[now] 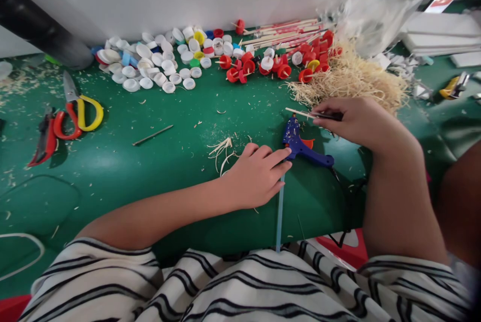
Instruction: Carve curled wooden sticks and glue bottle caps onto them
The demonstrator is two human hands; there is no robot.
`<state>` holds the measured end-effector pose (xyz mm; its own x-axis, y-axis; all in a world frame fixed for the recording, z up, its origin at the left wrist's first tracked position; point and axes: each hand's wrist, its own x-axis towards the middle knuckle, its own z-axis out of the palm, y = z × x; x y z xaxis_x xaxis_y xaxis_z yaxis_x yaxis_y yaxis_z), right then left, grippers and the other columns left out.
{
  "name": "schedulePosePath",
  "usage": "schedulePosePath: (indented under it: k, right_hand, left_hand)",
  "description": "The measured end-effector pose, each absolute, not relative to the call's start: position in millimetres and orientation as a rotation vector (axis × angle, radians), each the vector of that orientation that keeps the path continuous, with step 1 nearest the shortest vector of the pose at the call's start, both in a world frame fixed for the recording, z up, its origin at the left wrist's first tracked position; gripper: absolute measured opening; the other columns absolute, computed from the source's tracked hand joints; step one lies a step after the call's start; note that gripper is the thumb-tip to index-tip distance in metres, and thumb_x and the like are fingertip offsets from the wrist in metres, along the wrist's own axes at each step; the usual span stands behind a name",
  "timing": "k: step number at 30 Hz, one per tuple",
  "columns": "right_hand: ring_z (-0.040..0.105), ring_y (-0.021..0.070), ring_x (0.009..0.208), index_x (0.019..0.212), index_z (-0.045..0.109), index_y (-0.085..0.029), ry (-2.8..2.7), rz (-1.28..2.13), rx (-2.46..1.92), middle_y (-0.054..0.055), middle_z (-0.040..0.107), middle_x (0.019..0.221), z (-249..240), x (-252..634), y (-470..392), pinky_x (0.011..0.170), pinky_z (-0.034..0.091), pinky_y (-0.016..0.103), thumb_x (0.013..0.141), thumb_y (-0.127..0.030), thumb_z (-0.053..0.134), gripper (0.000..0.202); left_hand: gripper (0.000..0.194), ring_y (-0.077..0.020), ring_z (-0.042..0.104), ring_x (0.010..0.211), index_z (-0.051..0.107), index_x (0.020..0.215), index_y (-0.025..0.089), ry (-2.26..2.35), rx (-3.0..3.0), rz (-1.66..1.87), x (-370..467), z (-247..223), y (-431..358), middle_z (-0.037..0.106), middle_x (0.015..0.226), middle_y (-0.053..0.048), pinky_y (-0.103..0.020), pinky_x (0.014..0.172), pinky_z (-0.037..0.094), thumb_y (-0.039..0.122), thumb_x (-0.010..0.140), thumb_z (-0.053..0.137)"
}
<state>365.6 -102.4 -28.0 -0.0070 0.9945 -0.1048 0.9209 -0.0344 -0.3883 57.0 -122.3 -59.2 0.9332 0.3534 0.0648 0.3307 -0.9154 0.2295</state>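
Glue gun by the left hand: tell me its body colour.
The glue gun has a blue body, as the head view shows.

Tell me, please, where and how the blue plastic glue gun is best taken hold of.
The blue plastic glue gun is probably best gripped by its slim handle, coming from the person's right: the handle stretches that way, its end untouched, while the left hand is at the rear. Stay off the orange trigger on the handle's far side.
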Motion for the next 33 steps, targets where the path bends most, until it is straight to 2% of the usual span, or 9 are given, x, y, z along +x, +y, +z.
schedulePosePath:
  k: [9,15,17,22,28,33]
  right_hand:
    - [0.07,0.0243,0.076,0.107,0.082,-0.025,-2.11,0.482,-2.089,0.005,0.08,0.085,-26.3,358.3,-101.5,0.074,0.047,0.038,0.092,-0.051,0.06,0.037]
    - [0.07,0.0272,0.086,0.11,0.08,-0.025,-2.097,0.4,-2.067,0.009,0.084,0.099,-34.7,352.0,-97.4,0.074,0.044,0.037,0.095,-0.051,0.058,0.038]
    - [0.067,0.0254,0.082,0.103,0.077,-0.024,-2.131,0.393,-2.085,0.009,0.082,0.097,-34.9,350.3,-96.2,0.072,0.041,0.036,0.099,-0.048,0.053,0.034]
    - [0.057,0.0218,0.069,0.079,0.061,-0.026,-2.169,0.457,-2.151,0.006,0.071,0.076,-30.5,349.1,-96.2,0.067,0.037,0.036,0.102,-0.041,0.049,0.03]
    - [0.058,0.0219,0.067,0.076,0.058,-0.027,-2.224,0.497,-2.1,0.004,0.067,0.071,-24.5,359.2,-100.6,0.068,0.038,0.037,0.101,-0.05,0.049,0.034]
    - [0.063,0.0237,0.068,0.078,0.058,-0.027,-2.234,0.571,-2.103,0.005,0.07,0.072,-19.8,370.0,-104.1,0.07,0.043,0.038,0.098,-0.059,0.05,0.038]
  left_hand:
    - [0.046,-0.0321,0.064,0.124,0.07,0.152,0.016,0.512,2.882,0.175,56.8,-59.7,-122.0,0.059,0.171,-0.012,-0.052,0.096,0.043,0.033,0.114,0.051]
    - [0.046,-0.0318,0.065,0.124,0.07,0.153,0.016,0.509,2.883,0.173,56.6,-58.6,-122.1,0.059,0.171,-0.011,-0.051,0.097,0.043,0.032,0.115,0.049]
    - [0.046,-0.032,0.065,0.124,0.07,0.153,0.016,0.509,2.883,0.168,56.6,-58.7,-122.1,0.059,0.171,-0.011,-0.052,0.096,0.043,0.031,0.115,0.049]
    - [0.047,-0.0318,0.064,0.122,0.07,0.153,0.015,0.505,2.894,0.185,56.5,-60.5,-122.8,0.058,0.172,-0.013,-0.052,0.096,0.043,0.031,0.115,0.048]
    - [0.046,-0.0313,0.064,0.121,0.07,0.153,0.015,0.51,2.896,0.18,56.7,-60.5,-122.0,0.058,0.172,-0.011,-0.051,0.095,0.042,0.032,0.114,0.05]
    - [0.046,-0.0312,0.065,0.123,0.07,0.152,0.016,0.51,2.917,0.187,57.3,-60.7,-122.5,0.058,0.172,-0.013,-0.051,0.097,0.041,0.031,0.114,0.049]
